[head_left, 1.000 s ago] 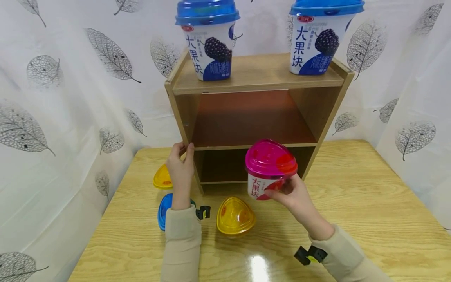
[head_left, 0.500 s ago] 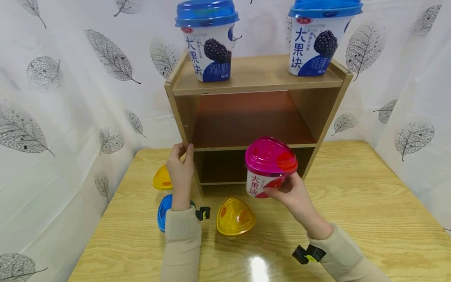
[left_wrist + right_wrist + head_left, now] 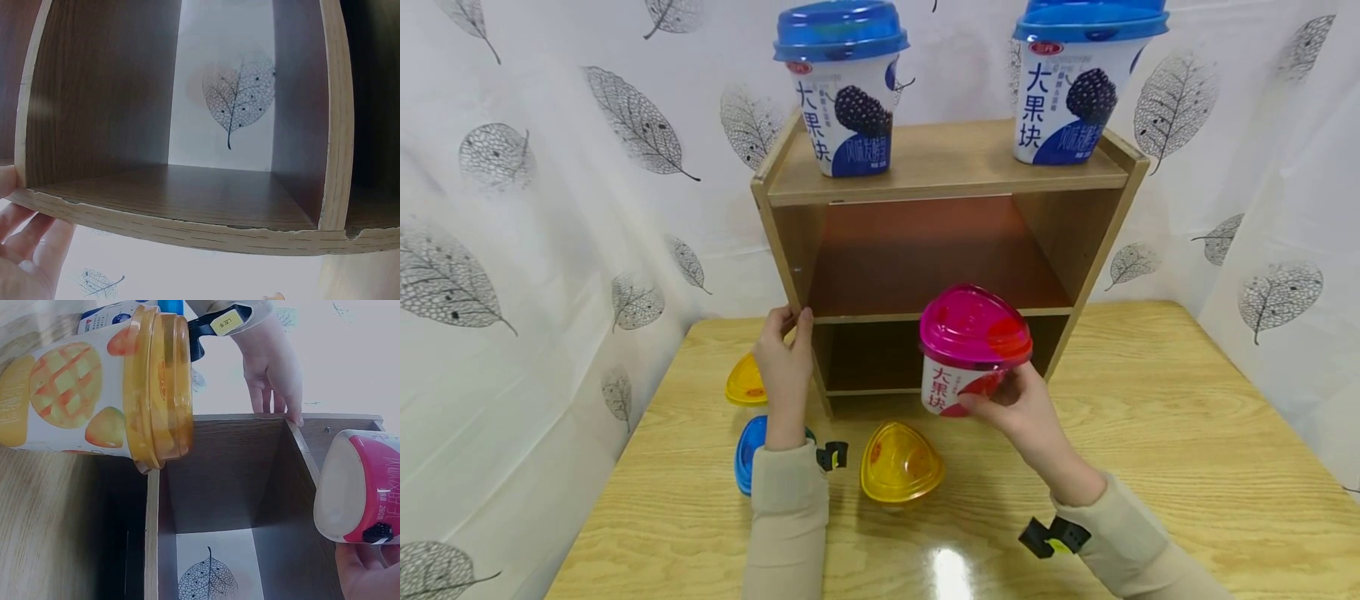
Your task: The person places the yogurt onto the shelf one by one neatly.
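My right hand (image 3: 1026, 421) holds a yogurt cup (image 3: 973, 329) with a pink lid in front of the wooden shelf (image 3: 951, 179), level with its middle board. The fingers are around the white and red cup body, and the lid faces up. In the right wrist view the cup's pale base (image 3: 340, 487) shows at the right. My left hand (image 3: 784, 358) grips the front edge of the shelf's left side panel (image 3: 786, 267). In the left wrist view its thumb and fingers (image 3: 53, 250) lie on opposite sides of that panel.
Two blue-lidded yogurt cups, one at left (image 3: 850, 100) and one at right (image 3: 1071, 92), stand on the shelf top. A yellow-lidded cup (image 3: 901, 462) stands before the shelf. Another yellow-lidded cup (image 3: 745, 379) and a blue-lidded one (image 3: 748, 454) are partly hidden by the left arm.
My right hand has raised the pink-lidded yogurt cup slightly in front of the shelf. The left hand keeps its grip on the side panel.
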The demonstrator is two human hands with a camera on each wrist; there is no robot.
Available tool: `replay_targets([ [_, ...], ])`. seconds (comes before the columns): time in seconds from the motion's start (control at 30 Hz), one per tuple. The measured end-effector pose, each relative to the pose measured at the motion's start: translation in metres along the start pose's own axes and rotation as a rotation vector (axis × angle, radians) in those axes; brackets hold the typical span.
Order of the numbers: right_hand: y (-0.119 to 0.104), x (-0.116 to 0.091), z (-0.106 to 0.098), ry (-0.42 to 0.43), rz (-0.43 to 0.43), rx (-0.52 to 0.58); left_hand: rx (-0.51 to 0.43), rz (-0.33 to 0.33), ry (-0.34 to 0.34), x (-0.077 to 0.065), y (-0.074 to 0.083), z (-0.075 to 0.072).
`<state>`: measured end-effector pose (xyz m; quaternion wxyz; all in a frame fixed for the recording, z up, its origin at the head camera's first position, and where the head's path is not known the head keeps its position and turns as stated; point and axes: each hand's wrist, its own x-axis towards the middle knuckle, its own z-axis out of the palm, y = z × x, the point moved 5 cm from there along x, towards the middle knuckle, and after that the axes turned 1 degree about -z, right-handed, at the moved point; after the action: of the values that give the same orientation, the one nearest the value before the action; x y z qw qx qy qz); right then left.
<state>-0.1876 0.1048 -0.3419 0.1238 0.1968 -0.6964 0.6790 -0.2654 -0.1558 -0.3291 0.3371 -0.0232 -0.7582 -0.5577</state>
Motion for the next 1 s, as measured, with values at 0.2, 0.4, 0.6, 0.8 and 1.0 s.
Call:
replay_targets([
  [0.2,-0.0019,0.0017,0.0020,-0.003,-0.010,0.004,-0.006,-0.011,-0.002,-0.0002,-0.0012,0.0001],
  [0.4,-0.0031,0.0026,0.0033,-0.003,-0.028,0.002,-0.008,-0.019,-0.002,0.0004,-0.0020,0.0003],
  [0.6,-0.0033,0.0041,0.0036,-0.002,-0.038,0.004,-0.004,-0.013,-0.004,0.0009,-0.0025,0.0005],
  [0.8,-0.0038,0.0062,0.0040,0.009,-0.035,0.002,-0.004,-0.009,-0.002,0.0006,-0.0009,0.0000],
  [1.0,-0.0050,0.0089,0.0046,0.019,-0.032,-0.002,-0.002,-0.022,-0.009,0.0002,0.0004,-0.0001],
])
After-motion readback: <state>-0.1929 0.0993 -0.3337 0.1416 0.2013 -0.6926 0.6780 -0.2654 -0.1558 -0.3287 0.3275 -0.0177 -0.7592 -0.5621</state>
